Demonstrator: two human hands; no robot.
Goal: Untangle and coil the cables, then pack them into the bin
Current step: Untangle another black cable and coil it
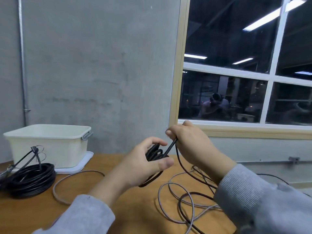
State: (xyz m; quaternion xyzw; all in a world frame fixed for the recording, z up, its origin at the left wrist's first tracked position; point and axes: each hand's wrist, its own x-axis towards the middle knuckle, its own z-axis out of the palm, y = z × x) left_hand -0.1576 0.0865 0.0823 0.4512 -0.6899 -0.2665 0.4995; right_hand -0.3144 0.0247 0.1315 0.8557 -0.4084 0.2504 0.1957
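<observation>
My left hand (143, 164) grips a small coil of dark braided cable (154, 153) held above the wooden table (131, 217). My right hand (190, 141) pinches the same cable's black plug end just right of the coil. From there the dark cable trails down into a loose tangle with a grey braided cable (175, 200) on the table. A large coiled black cable (32, 179) lies at the left, its ends sticking up. The cream plastic bin (50, 146) stands behind it on a white lid; I cannot see inside the bin.
A grey concrete wall rises behind the table. A window with a pale frame (244, 129) is at the right, its sill just behind my right hand. The grey cable loops across the table toward the bin.
</observation>
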